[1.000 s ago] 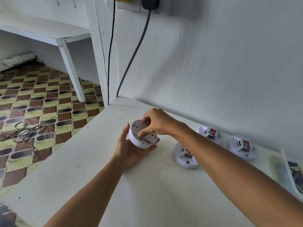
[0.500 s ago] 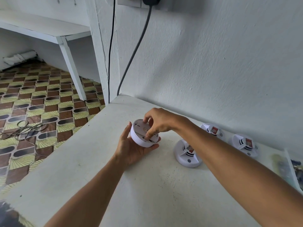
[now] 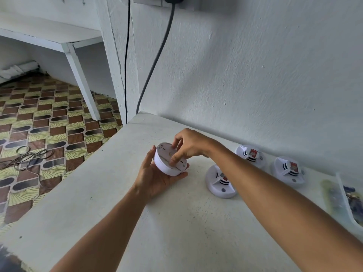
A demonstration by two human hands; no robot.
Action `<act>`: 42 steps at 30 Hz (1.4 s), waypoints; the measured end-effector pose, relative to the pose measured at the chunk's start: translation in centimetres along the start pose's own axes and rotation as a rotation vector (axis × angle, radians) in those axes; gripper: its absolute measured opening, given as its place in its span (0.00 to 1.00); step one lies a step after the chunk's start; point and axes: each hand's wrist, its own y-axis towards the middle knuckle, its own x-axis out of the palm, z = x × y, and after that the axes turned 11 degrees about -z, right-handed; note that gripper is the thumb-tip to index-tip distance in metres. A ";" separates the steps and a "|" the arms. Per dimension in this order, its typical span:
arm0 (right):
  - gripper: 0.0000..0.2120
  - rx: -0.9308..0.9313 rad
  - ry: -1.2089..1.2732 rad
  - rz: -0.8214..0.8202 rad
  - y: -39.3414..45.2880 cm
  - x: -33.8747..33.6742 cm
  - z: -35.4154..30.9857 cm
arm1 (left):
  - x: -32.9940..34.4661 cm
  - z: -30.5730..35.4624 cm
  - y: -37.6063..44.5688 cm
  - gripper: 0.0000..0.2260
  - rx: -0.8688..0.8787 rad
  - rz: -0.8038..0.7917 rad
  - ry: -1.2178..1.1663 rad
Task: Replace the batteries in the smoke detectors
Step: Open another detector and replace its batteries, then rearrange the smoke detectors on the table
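the smoke detector (image 3: 169, 163) being worked on is a round white disc held just above the desk (image 3: 176, 222), tilted so its flat back faces up and toward the camera. the left hand (image 3: 157, 177) cups it from below — thumb up along the left rim, fingers curled under the lower right edge. the right hand (image 3: 188, 147) comes in from the right and sits on top of the back plate, fingers bent, with the fingertips (image 3: 173, 160) pressing on the plate near its middle; whether they pinch a part of it cannot be told.

three more detectors lie on the desk to the right, each with its open side up. the nearest one (image 3: 220, 183) is just beyond the right forearm, which crosses in front of part of it. the middle one (image 3: 248, 155) sits close to the wall (image 3: 255, 75), and the far one (image 3: 287, 169) lies further right, also by the wall. each shows a small red-and-white label, too small to read.

at the right edge of the desk lies a clear plastic packet (image 3: 334, 195) and a tray (image 3: 351, 201) with dark contents, both blurred.

a grey cable (image 3: 157, 55) and a thin black cable (image 3: 126, 55) hang down the wall behind the desk's far corner. left of the desk is patterned floor (image 3: 49, 124) — brown and yellow-green — with a tangle of wire (image 3: 29, 156) on it, and a white shelf (image 3: 49, 36) above.
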 end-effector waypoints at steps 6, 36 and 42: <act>0.22 0.014 0.061 0.011 -0.2 0.3 0.4 | -0.1 -0.1 0.0 0.27 -0.007 -0.034 -0.007; 0.22 -0.184 1.240 -0.023 -8.2 9.1 3.2 | 4.9 1.2 -4.0 0.24 -0.125 0.263 1.158; 0.33 -0.272 1.275 0.103 -6.8 12.1 4.9 | 1.2 0.0 -5.5 0.18 0.140 0.343 1.005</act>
